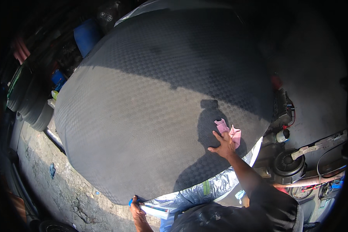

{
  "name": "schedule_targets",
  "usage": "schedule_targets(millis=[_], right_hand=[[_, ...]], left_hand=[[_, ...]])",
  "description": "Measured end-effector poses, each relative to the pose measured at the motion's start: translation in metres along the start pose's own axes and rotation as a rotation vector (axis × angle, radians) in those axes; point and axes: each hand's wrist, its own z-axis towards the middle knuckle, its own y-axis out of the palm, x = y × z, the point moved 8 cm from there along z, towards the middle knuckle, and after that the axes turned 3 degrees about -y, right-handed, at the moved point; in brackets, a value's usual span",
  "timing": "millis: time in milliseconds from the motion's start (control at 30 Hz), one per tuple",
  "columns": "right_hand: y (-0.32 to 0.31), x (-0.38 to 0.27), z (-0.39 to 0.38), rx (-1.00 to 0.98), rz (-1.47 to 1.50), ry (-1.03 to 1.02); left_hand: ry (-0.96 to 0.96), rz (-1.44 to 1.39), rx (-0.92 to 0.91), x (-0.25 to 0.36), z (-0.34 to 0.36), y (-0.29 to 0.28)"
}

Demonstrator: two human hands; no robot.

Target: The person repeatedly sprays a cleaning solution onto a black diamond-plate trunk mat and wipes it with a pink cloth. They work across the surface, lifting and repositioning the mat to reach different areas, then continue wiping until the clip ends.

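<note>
- Head view: right hand (pixel 223 147) rests over the black mat (pixel 150 112), thumb and forefinger spread wide; pink cloth (pixel 235 135) bunches at its far side, and I cannot tell whether the other fingers grip it.
- Left hand (pixel 136 210), at the mat's near edge, curls around a blue-and-white object (pixel 155 211) jutting rightward from it.
- Mat stretches ahead and left of the right hand; a silver sheet (pixel 222 180) shows past its edge between the hands.
- Likely handling: mat bendable, fairly heavy, grippy, best taken by the rim beside either hand; cloth light, soft, easily pinched at its folds; silver sheet thin and slippery.
</note>
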Motion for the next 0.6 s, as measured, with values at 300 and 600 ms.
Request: schedule_targets(millis=[300,600], right_hand=[[-0.066,0.130,0.049,0.024,0.044,0.476],[-0.063,0.106,0.036,0.251,0.841,0.153]], left_hand=[[0.159,0.110,-0.177,-0.022,-0.079,0.143],[0.222,0.489,-0.264,-0.062,-0.117,0.156]])
